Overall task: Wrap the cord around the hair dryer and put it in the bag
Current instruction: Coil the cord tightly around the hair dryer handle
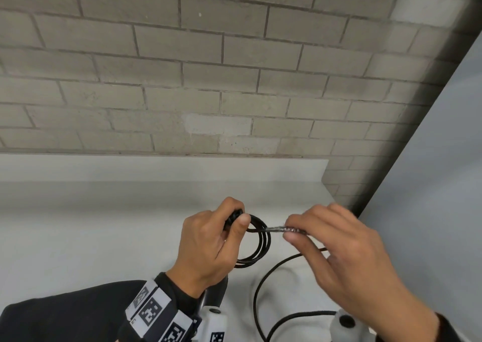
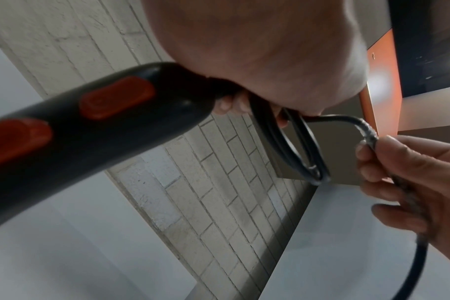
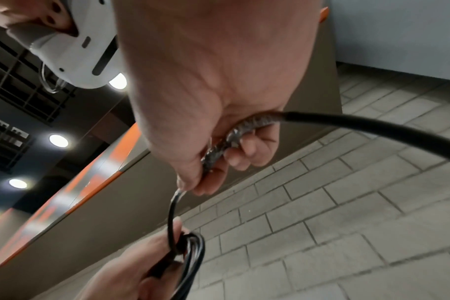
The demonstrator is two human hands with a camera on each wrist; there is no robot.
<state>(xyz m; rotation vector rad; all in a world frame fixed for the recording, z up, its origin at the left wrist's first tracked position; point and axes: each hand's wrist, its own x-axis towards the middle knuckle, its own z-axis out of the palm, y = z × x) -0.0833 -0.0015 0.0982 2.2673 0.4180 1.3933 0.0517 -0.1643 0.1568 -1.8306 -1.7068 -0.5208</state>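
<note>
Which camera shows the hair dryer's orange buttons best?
The left wrist view: the hair dryer handle fills it, with both orange buttons plain. The head view shows only a dark sliver below the left hand; the right wrist view shows no buttons.

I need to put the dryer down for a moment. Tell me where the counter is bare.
Bare counter runs left of the left hand to the brick wall, and behind both hands. It is crowded below the right hand, where the loose cord hangs in loops.

Left hand (image 1: 208,245) left, right hand (image 1: 347,253) right — cord (image 1: 260,240) coils between, above the counter (image 1: 91,224).
</note>
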